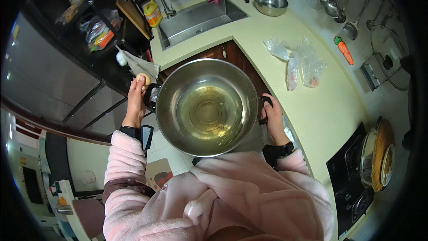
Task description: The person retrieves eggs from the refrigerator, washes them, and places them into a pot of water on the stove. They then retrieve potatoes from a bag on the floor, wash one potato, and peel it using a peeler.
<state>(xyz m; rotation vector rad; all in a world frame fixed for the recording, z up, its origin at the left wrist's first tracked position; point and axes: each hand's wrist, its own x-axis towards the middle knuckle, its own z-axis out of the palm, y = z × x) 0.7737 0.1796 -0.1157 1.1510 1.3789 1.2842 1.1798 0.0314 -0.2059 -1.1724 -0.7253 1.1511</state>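
A large stainless steel pot [207, 63] with black side handles is held up in front of my body, off the counter. Yellowish clear liquid [209, 113] covers its bottom. My right hand [272, 115] is wrapped around the right handle [265, 102]. At the left handle [150, 97], my left hand [134, 102] grips what looks like a brown egg [143, 78] between thumb and fingers. Whether that hand also bears on the handle is partly hidden.
The counter [311, 113] curves along the right, with crumpled plastic bags [297, 62] on it. Ahead are a sink [204, 20], a yellow bottle [153, 12] and a metal bowl [271, 3]. A gas stove [347, 170] carries a stacked pan and lids. A dark shelf rack [103, 30] stands left.
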